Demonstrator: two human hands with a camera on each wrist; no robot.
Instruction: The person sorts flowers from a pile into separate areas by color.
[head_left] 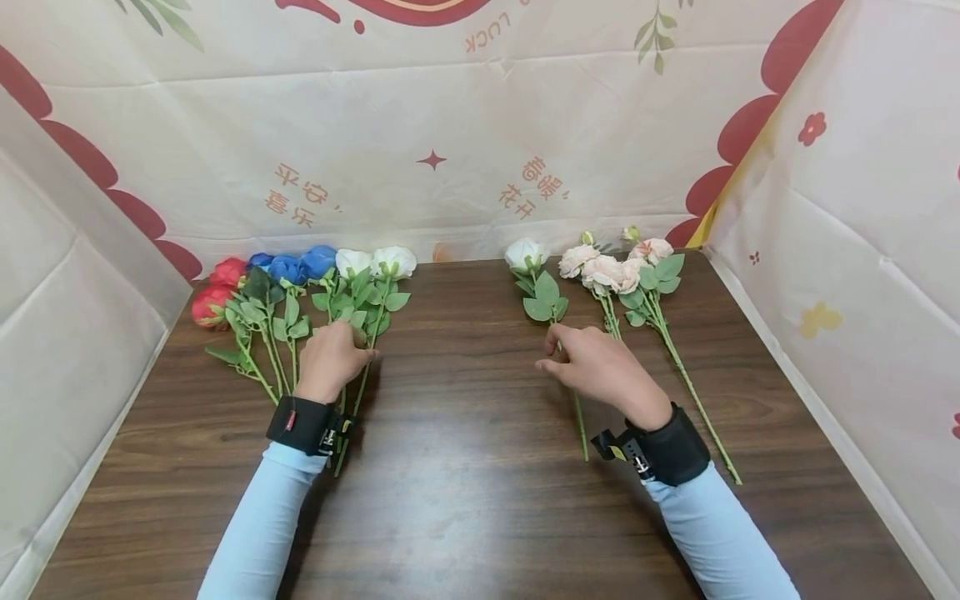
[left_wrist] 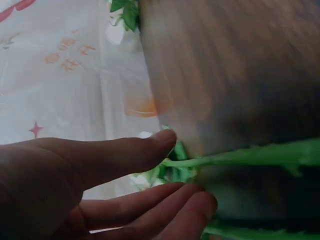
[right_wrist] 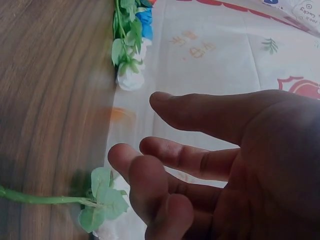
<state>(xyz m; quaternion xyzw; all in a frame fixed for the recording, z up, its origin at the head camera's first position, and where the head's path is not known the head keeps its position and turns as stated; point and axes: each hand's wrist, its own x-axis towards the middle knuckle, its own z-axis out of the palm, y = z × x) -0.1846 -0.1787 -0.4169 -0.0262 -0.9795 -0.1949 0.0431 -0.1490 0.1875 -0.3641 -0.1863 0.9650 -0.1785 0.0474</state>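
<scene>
Where nearest lone white rose (head_left: 527,255): right hand (head_left: 602,365), thumb and fingers apart; left of rose: left hand (head_left: 332,358), digits apart, by white roses (head_left: 394,262); right: pink flowers (head_left: 602,272).

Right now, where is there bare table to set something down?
The table is bare between the left white flowers and the lone white flower, and nearer, between the sleeves. Crowded: back left, red flowers and blue flowers; back right, pink flowers.

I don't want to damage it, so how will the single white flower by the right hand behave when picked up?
The white flower should be fairly stiff, its stem lying nearly straight; probably light, being slender; and perhaps top-heavy, given the wide bloom.
</scene>
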